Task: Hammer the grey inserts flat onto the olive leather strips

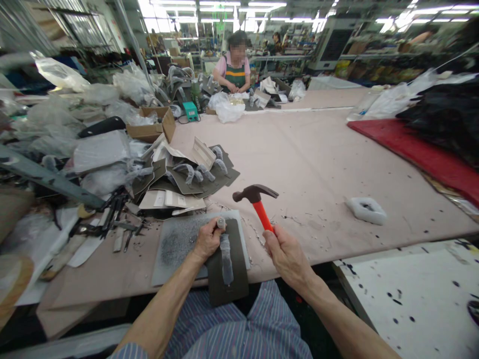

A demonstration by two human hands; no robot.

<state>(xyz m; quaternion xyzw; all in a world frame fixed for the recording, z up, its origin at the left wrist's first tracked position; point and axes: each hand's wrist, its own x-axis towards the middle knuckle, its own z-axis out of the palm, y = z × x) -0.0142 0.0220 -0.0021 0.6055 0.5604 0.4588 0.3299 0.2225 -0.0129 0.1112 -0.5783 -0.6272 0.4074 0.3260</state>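
Observation:
My right hand [286, 254] grips the red handle of a hammer [257, 198], whose dark head is raised above the table. My left hand [208, 238] is closed round a small metal punch [221, 223], held upright on the top end of a dark grey cut piece [227, 264]. A pale translucent strip runs down the middle of that piece. The piece lies on a grey speckled pad [175, 247] at the table's near edge, hanging over toward my lap.
A heap of similar dark pieces and white cards [194, 172] lies beyond the pad. Hand tools [112, 219], plastic bags and a cardboard box [151, 127] crowd the left. A white block [365, 209] sits right, a red mat [422, 152] farther right. Another person [235, 70] works at the far end.

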